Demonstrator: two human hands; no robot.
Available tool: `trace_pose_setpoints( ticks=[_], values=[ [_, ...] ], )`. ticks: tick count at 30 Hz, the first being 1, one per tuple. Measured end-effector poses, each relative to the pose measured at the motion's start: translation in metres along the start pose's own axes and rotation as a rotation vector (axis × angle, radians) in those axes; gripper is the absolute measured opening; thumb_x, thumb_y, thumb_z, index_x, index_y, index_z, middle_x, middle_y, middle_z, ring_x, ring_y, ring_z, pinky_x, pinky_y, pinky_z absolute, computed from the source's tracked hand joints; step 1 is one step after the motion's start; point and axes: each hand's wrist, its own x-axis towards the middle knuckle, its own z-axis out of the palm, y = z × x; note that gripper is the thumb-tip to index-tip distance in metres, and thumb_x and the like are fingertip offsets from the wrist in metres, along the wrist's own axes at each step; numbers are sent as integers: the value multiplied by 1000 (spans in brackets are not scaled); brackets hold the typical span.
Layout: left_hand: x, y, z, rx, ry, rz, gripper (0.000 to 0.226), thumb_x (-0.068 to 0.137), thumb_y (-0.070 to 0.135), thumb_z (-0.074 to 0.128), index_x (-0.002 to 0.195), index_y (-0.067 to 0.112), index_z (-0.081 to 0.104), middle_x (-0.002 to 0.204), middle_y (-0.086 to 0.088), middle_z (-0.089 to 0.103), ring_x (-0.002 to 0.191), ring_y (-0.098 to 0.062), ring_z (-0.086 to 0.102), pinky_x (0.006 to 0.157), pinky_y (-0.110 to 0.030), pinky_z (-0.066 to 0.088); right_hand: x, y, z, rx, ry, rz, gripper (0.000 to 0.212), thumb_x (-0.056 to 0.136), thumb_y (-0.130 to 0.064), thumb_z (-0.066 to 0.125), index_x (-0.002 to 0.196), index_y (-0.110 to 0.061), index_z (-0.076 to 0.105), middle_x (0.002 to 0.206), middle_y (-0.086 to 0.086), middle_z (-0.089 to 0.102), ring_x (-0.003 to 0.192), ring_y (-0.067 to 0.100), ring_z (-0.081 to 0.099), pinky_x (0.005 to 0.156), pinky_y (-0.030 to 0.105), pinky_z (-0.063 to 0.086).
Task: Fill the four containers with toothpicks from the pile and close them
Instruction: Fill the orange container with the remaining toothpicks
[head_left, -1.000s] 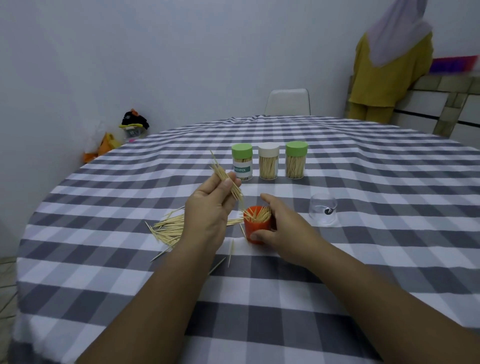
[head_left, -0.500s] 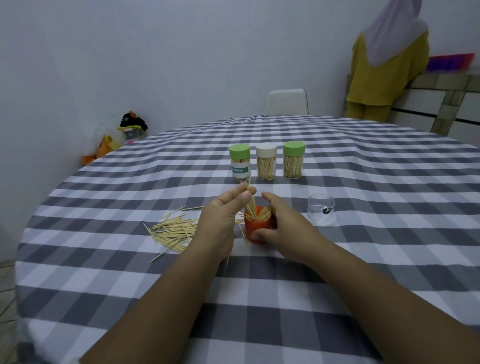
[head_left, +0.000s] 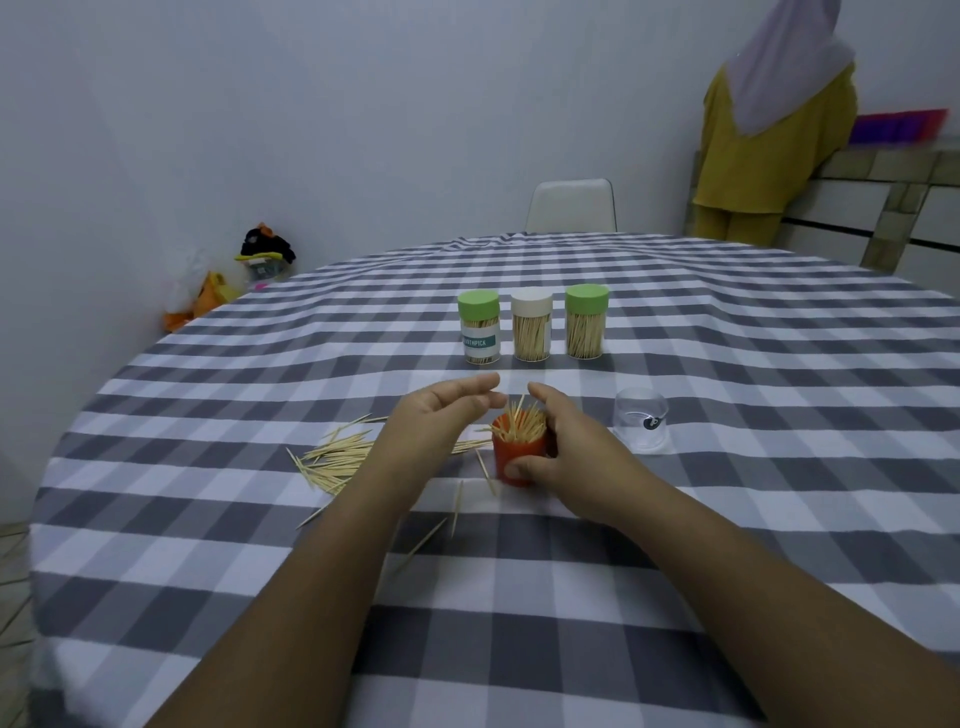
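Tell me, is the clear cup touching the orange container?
Apart. The head view shows the clear cup standing right of the orange container, with the right hand and checked tablecloth between them.

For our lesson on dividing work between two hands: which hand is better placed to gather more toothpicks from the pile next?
Probably the left hand. It is open and holds nothing, and the toothpick pile lies on its side. The right hand grips the orange container, steadying it.
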Motion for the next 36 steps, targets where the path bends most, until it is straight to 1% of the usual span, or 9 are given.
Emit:
trace_pose_setpoints(
  ticks=[4,8,12,17,20,23,27,31,36],
  values=[
    [0,-3,-4,129,-89,24,31,89,14,62,110,37,59,101,22,62,102,-1,57,76,-16,48,0,2,1,5,8,-1,87,84,-25,69,149,-30,12,150,1,34,133,22,39,108,36,37],
    [0,-3,-3,281,-124,48,49,81,27,73,126,33,54,103,23,57,91,10,51,72,-5,42,3,4,0,23,7,9,90,83,-25,70,150,-29,10,152,2,33,133,23,39,108,38,38],
    [1,-7,-2,261,-81,34,59,77,30,75,133,28,53,113,15,58,99,3,52,91,-28,49,5,8,-4,110,-28,35,101,77,-20,77,150,-28,8,145,3,44,129,21,45,105,33,40],
    [0,-9,1,66,-197,-26,70,84,23,70,143,32,36,129,20,49,118,0,46,86,-17,43,4,8,-8,160,-183,36,111,76,-17,78,150,-33,-4,139,-4,52,127,17,47,108,36,37],
    [-1,-10,5,-63,-200,-36,68,85,14,68,141,35,38,120,24,54,111,1,53,80,-18,48,3,5,-8,172,-204,32,111,77,-16,76,150,-33,-6,142,-5,49,130,17,45,105,33,38],
    [0,-10,4,-126,-152,-19,66,82,5,69,137,32,44,114,13,63,110,-7,58,82,-25,51,3,6,-7,198,-201,28,113,76,-14,77,149,-33,-7,142,-4,49,130,17,44,108,39,37],
    [-1,-9,4,-153,-131,-4,59,82,-2,66,133,25,50,103,4,61,94,-6,61,77,-18,53,4,6,-5,181,-183,22,111,78,-15,76,149,-32,-8,143,-3,48,131,19,44,107,38,39],
    [-2,-5,9,-20,-129,27,59,87,14,67,138,32,43,120,14,55,110,-3,54,80,-19,50,1,4,-4,146,-159,5,108,81,-17,73,149,-32,-9,142,-2,48,130,19,45,98,29,41],
    [-2,-7,19,112,-37,50,45,91,27,61,133,35,48,107,8,61,104,-9,58,95,-38,49,1,3,-2,144,-139,0,106,83,-17,70,149,-30,-12,139,-3,51,129,17,45,90,23,38]
  ],
)
